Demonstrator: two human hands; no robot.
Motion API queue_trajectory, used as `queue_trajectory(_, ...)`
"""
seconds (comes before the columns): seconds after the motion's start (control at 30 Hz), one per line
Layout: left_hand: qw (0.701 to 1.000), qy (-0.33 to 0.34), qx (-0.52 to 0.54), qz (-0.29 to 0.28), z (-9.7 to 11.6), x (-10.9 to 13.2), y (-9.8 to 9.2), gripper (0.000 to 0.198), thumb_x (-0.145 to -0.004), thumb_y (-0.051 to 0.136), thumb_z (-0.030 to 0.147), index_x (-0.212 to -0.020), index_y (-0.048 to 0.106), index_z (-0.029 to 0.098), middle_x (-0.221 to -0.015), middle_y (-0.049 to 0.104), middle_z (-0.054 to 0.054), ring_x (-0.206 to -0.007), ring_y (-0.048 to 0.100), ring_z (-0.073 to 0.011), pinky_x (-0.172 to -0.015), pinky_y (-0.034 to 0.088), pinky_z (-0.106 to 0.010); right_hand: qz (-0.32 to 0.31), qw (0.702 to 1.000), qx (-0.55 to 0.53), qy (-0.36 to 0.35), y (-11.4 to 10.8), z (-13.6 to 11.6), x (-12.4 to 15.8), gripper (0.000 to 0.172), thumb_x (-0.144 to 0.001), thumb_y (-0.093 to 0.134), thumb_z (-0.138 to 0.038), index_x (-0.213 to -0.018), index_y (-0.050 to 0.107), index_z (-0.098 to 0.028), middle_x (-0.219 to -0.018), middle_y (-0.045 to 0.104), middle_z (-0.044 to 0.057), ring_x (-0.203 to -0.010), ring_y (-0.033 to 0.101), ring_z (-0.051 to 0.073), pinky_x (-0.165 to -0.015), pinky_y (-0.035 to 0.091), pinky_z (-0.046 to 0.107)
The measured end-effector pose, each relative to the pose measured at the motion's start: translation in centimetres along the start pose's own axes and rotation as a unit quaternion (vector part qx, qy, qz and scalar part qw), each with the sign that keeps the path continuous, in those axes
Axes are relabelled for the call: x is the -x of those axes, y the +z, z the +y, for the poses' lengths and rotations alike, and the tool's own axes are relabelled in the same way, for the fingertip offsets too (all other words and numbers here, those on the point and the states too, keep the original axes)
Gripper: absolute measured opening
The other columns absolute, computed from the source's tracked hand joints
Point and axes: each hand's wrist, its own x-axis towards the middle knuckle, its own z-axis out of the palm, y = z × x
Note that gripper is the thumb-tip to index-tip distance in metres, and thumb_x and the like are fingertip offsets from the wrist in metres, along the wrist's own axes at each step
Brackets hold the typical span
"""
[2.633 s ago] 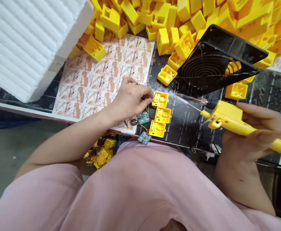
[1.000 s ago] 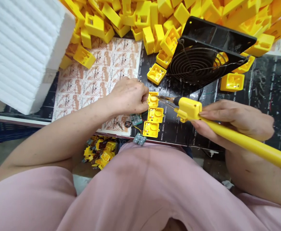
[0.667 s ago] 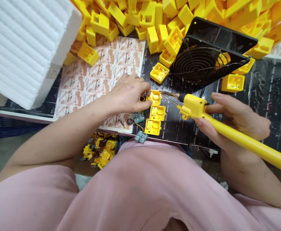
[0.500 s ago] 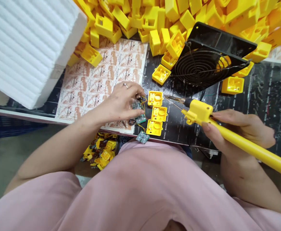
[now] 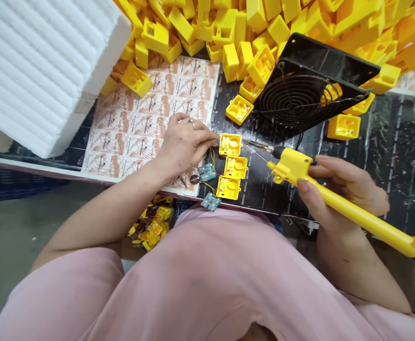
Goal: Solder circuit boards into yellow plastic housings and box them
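Observation:
My right hand [image 5: 346, 199] grips a yellow soldering gun [image 5: 356, 203], thumb below and fingers around it. The iron's metal tip and a thin feed tube point left, close to the right side of the uppermost of three small open yellow housings [image 5: 230, 144]. At that housing's left edge, my left hand [image 5: 189, 142] has its thumb and fingertips pinched together; what they hold is too small to make out. Thin yellow wires [image 5: 212, 156] run from under this hand to a green circuit board [image 5: 207, 172]. A second board [image 5: 211, 201] and a small round black part [image 5: 195, 179] lie nearby.
A black fan with a wire guard [image 5: 293, 99] stands behind the soldering gun. Yellow housings [image 5: 225, 28] are heaped along the back. A white foam block [image 5: 51, 71] fills the left, beside a printed sheet [image 5: 129, 118]. Yellow pieces [image 5: 154, 227] sit below the table edge.
My left hand has lifted off the circuit board and moved up to the top housing, its fingers now pinched. The soldering gun has shifted slightly, its back end swinging left.

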Motion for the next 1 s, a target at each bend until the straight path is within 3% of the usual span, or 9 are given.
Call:
queue_trajectory(0.23,0.997,-0.055,-0.021,-0.045,1.6,-2.0,-1.1,0.024,-0.094,0.057,0.028,-0.101,0.079,0.022,-0.088,0.078,-0.002,-0.09,0.071,-0.0223,-0.107,0.046,-0.045,0.009,0.998,0.035,-0.06,1.3,-0.2,-0.9,0.05,-0.086,0.086,-0.027,-0.133,0.069,-0.032,-0.1,0.081,-0.002,-0.075,0.077,0.019,-0.068,0.065,0.032)
queue_trajectory(0.4,0.993,-0.05,-0.064,-0.086,1.8,-2.6,-1.3,0.031,-0.091,0.052,0.029,-0.098,0.08,0.02,-0.087,0.079,-0.005,-0.091,0.073,-0.0246,-0.096,0.051,-0.04,0.014,0.993,0.023,-0.116,2.2,-0.4,-1.6,0.027,-0.083,0.087,-0.023,-0.105,0.071,-0.026,-0.086,0.08,-0.002,-0.068,0.076,0.017,-0.054,0.059,0.026)
queue_trajectory(0.53,0.99,-0.061,-0.081,-0.095,2.1,-2.9,-1.3,0.032,-0.089,0.051,0.029,-0.098,0.081,0.02,-0.089,0.08,-0.006,-0.092,0.075,-0.0261,-0.091,0.053,-0.039,-0.025,0.987,0.047,-0.15,2.6,-1.0,-2.2,0.021,-0.084,0.087,-0.024,-0.09,0.066,-0.025,-0.077,0.077,-0.004,-0.066,0.075,0.015,-0.051,0.056,0.023)
queue_trajectory(0.67,0.991,-0.057,-0.081,-0.093,2.2,-3.0,-1.3,0.032,-0.088,0.051,0.029,-0.096,0.081,0.019,-0.088,0.08,-0.007,-0.092,0.075,-0.0268,-0.091,0.054,-0.04,-0.046,0.985,0.076,-0.149,2.9,-1.3,-2.5,0.02,-0.087,0.086,-0.026,-0.089,0.066,-0.025,-0.076,0.077,-0.004,-0.065,0.075,0.015,-0.051,0.057,0.024)
queue_trajectory(0.9,0.991,-0.046,-0.074,-0.097,2.0,-3.2,-1.2,0.031,-0.086,0.052,0.028,-0.095,0.08,0.019,-0.085,0.079,-0.007,-0.088,0.075,-0.0266,-0.088,0.055,-0.04,-0.104,0.965,0.072,-0.23,2.8,-1.6,-4.5,0.02,-0.087,0.084,-0.021,-0.088,0.064,-0.024,-0.075,0.077,-0.004,-0.064,0.074,0.013,-0.056,0.059,0.021)
queue_trajectory(1.0,0.992,-0.042,-0.074,-0.089,1.8,-3.2,-1.0,0.028,-0.085,0.053,0.027,-0.092,0.08,0.02,-0.082,0.078,-0.006,-0.084,0.074,-0.0259,-0.085,0.055,-0.039,-0.102,0.974,0.038,-0.198,2.0,-1.9,-4.8,0.02,-0.085,0.086,-0.021,-0.087,0.067,-0.025,-0.078,0.078,-0.003,-0.065,0.075,0.014,-0.057,0.06,0.022)
